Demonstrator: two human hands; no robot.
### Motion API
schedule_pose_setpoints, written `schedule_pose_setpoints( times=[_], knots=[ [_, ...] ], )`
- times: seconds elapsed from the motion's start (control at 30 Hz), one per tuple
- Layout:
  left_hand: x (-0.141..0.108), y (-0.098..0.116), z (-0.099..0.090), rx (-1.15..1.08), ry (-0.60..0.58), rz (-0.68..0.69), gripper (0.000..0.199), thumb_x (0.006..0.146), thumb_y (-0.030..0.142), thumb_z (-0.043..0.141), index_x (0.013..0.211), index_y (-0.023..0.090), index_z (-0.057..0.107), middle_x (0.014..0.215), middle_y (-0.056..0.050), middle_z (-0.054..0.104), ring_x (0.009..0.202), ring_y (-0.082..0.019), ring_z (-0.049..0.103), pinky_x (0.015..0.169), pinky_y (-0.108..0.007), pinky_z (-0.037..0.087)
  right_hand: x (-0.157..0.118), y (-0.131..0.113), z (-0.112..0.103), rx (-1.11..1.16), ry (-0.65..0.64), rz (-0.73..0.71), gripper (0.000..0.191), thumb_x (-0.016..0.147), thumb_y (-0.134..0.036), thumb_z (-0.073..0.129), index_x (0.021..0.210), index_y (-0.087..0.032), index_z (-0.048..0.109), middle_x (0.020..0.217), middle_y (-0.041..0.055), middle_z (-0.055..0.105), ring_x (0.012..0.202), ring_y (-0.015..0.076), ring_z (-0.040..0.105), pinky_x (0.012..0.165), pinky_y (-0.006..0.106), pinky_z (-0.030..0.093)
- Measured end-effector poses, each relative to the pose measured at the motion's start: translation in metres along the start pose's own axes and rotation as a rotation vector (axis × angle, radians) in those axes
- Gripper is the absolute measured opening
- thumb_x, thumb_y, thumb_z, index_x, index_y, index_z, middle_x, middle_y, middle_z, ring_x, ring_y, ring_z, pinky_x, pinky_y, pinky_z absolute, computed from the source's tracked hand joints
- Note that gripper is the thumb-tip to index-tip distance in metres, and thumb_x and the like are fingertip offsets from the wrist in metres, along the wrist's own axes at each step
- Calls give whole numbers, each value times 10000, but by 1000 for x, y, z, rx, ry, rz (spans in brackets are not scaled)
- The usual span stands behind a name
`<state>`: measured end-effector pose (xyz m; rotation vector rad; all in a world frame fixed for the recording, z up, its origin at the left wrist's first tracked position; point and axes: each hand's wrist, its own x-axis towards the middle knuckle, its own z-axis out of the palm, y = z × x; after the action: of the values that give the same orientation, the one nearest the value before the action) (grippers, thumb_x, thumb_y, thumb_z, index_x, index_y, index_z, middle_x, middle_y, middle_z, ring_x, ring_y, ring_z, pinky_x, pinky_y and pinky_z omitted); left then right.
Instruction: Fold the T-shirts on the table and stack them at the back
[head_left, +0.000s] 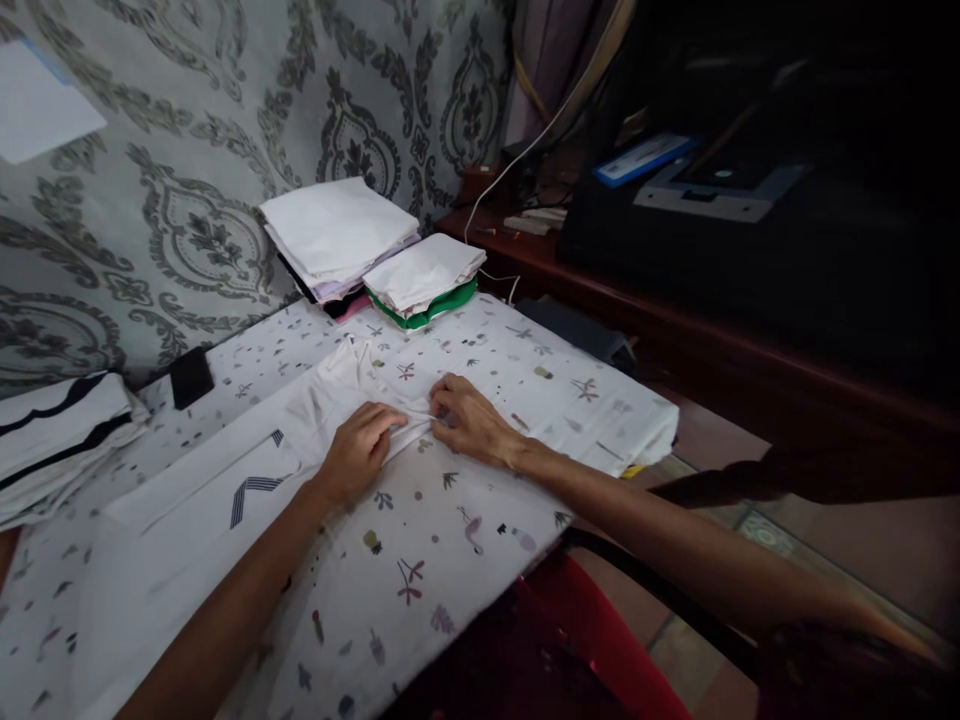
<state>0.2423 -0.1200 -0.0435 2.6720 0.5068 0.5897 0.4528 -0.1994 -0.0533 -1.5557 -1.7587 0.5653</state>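
A white garment (202, 490) with dark striped marks lies spread over the patterned cloth on the table, its narrower end near both hands. My left hand (361, 450) rests on the garment with its fingers curled and pinching the white fabric. Just to the right, my right hand (469, 420) has its fingers bent together on a thin, stretched end of the same fabric. The two hands are a short gap apart, with taut, creased fabric between them.
Folded stacks, one large (341, 235) and one smaller (426, 272), stand at the back. A black phone-like object (192, 378) and striped folded cloth (64, 435) lie left. A dark wooden desk (675, 320) is at right; a red chair (600, 640) sits below the table edge.
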Motion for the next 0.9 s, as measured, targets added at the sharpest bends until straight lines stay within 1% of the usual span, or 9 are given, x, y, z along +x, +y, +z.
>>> schedule_pose_setpoints(
  times=[0.1, 0.2, 0.37, 0.5, 0.57, 0.67, 0.7, 0.8, 0.9],
  knots=[
    [-2, -5, 2, 29, -8, 53, 392, 954, 101, 365, 1204, 206, 649, 1148, -77, 699, 1065, -207, 606, 931, -386, 505, 0, -1, -1, -2, -14, -8, 68, 785, -125, 588, 784, -193, 579, 1073, 97, 567, 1042, 237, 547, 927, 396, 481],
    [-2, -7, 4, 122, -35, 111, 438, 963, 95, 349, 1268, 207, 643, 1205, -80, 692, 1066, -219, 595, 930, -407, 503, 0, -2, -2, -5, -15, -17, 69, 787, -127, 584, 787, -196, 579, 1101, 102, 567, 1091, 245, 537, 973, 414, 465],
    [-3, -4, 9, 260, -77, 97, 435, 953, 81, 369, 1290, 163, 631, 1228, -107, 676, 1067, -242, 566, 925, -422, 486, 1, -1, -1, 1, -18, -8, 52, 797, -166, 588, 754, -193, 575, 1110, 104, 572, 1084, 250, 544, 958, 431, 469],
    [-3, -1, 7, 294, -127, 70, 449, 940, 74, 388, 1322, 170, 602, 1254, -103, 654, 1093, -242, 554, 936, -416, 477, 0, 0, -1, -7, -10, -26, 48, 808, -173, 578, 762, -186, 578, 1100, 105, 574, 1065, 247, 549, 943, 428, 475],
    [-3, 0, 6, 292, -137, 56, 459, 934, 67, 387, 1329, 178, 593, 1267, -98, 645, 1106, -242, 549, 940, -412, 476, -1, 0, 0, -27, 11, -48, 33, 814, -160, 571, 816, -186, 592, 1076, 102, 575, 1057, 245, 547, 947, 428, 475],
    [-3, 2, 5, 279, -139, 58, 451, 939, 78, 382, 1339, 163, 571, 1288, -104, 632, 1130, -247, 542, 949, -416, 470, -4, 0, 1, -50, 75, -123, 147, 825, -138, 568, 956, -187, 613, 1043, 94, 571, 1050, 244, 541, 929, 421, 487],
    [-3, 3, 5, 275, -135, 61, 434, 950, 98, 383, 1341, 156, 564, 1291, -108, 630, 1134, -249, 541, 954, -419, 467, -5, 0, 2, -50, 99, -162, 162, 835, -133, 564, 976, -191, 619, 1046, 93, 569, 1051, 241, 540, 922, 417, 492],
    [-3, 5, 4, 258, -114, 50, 371, 985, 166, 387, 1313, 158, 559, 1264, -110, 640, 1135, -248, 547, 962, -426, 461, -5, 2, 4, -66, 130, -262, 121, 886, -153, 559, 918, -205, 663, 1043, 90, 572, 1019, 228, 546, 899, 402, 501],
    [-2, 7, 3, 220, -94, 32, 311, 995, 178, 380, 1224, 166, 591, 1220, -102, 657, 1140, -239, 554, 958, -426, 462, -5, 4, 6, -153, 121, -249, 120, 899, -179, 587, 846, -196, 693, 967, 87, 582, 949, 223, 546, 859, 393, 505]
  ],
)
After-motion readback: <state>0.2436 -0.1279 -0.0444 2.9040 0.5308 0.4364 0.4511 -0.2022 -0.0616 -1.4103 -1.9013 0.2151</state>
